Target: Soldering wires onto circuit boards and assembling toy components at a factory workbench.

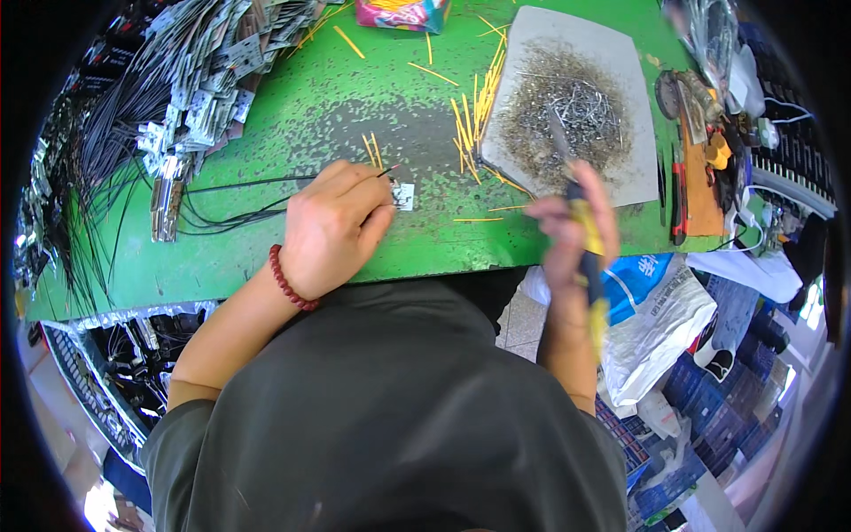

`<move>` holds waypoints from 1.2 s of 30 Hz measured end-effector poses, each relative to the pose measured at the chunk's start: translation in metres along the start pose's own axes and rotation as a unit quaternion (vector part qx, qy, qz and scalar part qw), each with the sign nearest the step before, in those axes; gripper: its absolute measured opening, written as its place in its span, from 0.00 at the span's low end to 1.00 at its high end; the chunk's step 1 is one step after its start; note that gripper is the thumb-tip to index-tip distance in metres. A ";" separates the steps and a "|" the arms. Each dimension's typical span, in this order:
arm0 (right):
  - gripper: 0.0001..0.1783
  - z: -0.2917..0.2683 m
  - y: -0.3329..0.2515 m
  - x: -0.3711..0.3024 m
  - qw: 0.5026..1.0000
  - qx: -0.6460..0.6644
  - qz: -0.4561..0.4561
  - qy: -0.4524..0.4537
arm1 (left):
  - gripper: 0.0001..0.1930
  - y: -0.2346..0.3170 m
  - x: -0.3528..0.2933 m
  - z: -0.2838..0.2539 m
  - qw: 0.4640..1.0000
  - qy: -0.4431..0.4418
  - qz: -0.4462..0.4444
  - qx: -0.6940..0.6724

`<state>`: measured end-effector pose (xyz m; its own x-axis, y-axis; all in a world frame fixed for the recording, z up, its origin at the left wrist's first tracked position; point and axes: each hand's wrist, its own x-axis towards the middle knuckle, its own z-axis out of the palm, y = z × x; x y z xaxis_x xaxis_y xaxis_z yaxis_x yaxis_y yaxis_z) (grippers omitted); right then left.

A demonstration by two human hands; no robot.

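My left hand (337,222) rests on the green bench with its fingers pinched on a thin black wire (384,173). Just beyond the fingertips lies a small silvery-white plate (403,197). In my right hand (576,217), smeared by motion, is a long yellow-and-black handled tool (589,257), which looks like a soldering iron. Its slim metal tip reaches over a heap of shiny metal bits (589,111) on a pale grey board (634,168). Brown staining surrounds that heap. The exact contact of tip and heap is blurred.
Stacked metal plates with black wires (208,80) fill the back left. Thin yellow sticks (483,102) lie along the board, beside a colourful packet (403,13). A red-and-black hand tool (679,199) lies at right. White bags (656,328) and a basket (89,381) sit below the bench.
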<state>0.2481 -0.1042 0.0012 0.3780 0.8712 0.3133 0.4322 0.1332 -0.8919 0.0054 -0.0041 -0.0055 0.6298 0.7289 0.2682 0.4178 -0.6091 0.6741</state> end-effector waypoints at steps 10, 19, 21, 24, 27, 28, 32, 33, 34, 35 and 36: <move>0.07 -0.078 0.054 0.020 0.963 0.064 0.040 0.258 | 0.06 0.001 0.003 0.006 1.000 0.006 0.022 0.002; 0.08 -0.076 0.065 0.029 0.969 0.028 0.051 0.241 | 0.06 0.003 0.004 0.007 1.000 0.007 0.015 -0.001; 0.08 -0.080 0.066 0.024 0.966 0.016 0.039 0.257 | 0.06 0.004 0.005 0.008 1.000 0.003 0.017 0.004; 0.06 -0.083 0.072 0.026 0.973 0.000 0.012 0.232 | 0.06 0.003 0.003 0.007 1.000 0.001 0.015 0.002; 0.07 -0.076 0.068 0.032 0.974 0.001 0.028 0.223 | 0.06 0.002 0.004 0.005 1.000 0.003 0.016 0.007; 0.08 -0.073 0.068 0.033 0.975 -0.006 0.039 0.219 | 0.05 0.001 0.004 0.004 1.000 0.004 0.021 0.012; 0.08 -0.081 0.064 0.024 0.963 -0.020 0.005 0.268 | 0.05 0.004 0.005 0.005 1.000 0.002 0.005 0.012; 0.09 -0.085 0.057 0.017 0.969 0.036 -0.002 0.244 | 0.05 0.003 0.004 0.006 1.000 0.005 0.005 0.007; 0.09 -0.081 0.048 0.012 0.968 0.091 0.014 0.232 | 0.05 0.003 0.003 0.008 1.000 0.014 0.010 0.007; 0.10 -0.076 0.039 0.005 0.978 0.103 0.028 0.181 | 0.05 0.003 0.003 0.009 1.000 0.016 0.009 0.009; 0.11 -0.062 0.032 0.000 0.984 0.110 0.037 0.134 | 0.04 0.002 0.002 0.008 1.000 0.018 0.009 0.010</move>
<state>0.3129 -0.1295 -0.0073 0.6174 0.7296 0.2941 0.2187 0.2000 -0.9551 0.0127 -0.0066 -0.0092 0.6133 0.7284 0.3054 0.4194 -0.6280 0.6555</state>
